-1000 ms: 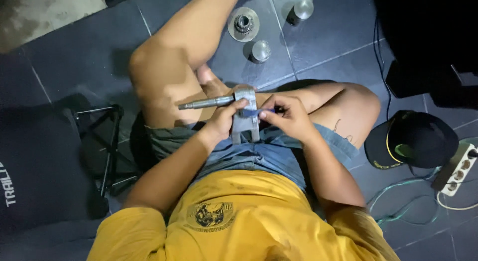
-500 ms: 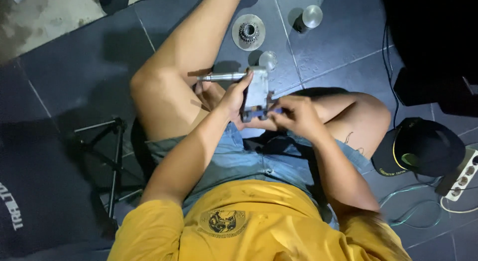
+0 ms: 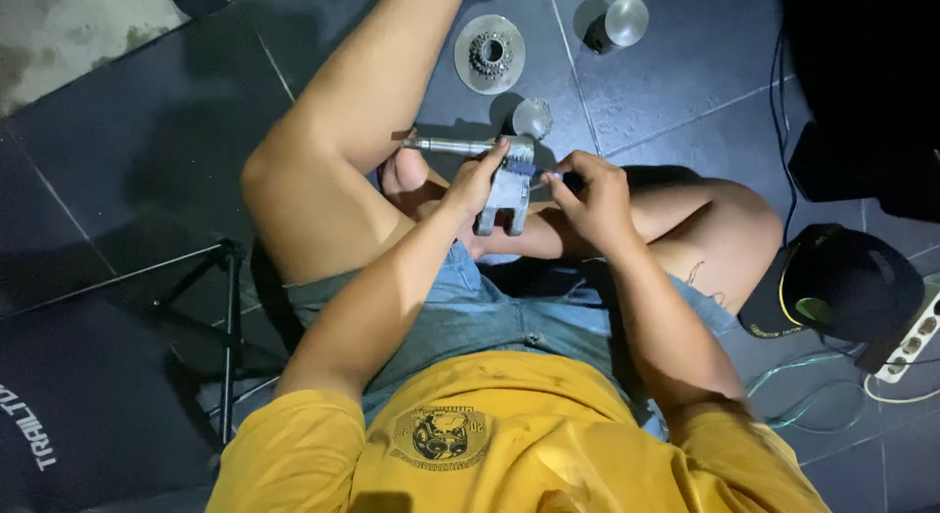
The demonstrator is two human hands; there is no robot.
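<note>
Above the lap, near the scene's middle: left hand [image 3: 477, 185] wrapped around a grey metal block [image 3: 509, 195] with two short legs and a steel rod [image 3: 452, 146] jutting out to the left, fingers closed tight on its upper edge. Just right of it, touching the block's side: right hand [image 3: 590, 192], fingertips pinched on a small blue-tipped part, too small to identify. Farther off on the dark tiled floor [image 3: 685, 92]: a toothed cog disc [image 3: 490, 53], two round metal caps, and at right a black cap [image 3: 837, 283] beside a white power strip [image 3: 911, 339].

Bare tiles [image 3: 676, 92] beyond the knees, between sprocket [image 3: 490, 54] and silver cup [image 3: 619, 23].
</note>
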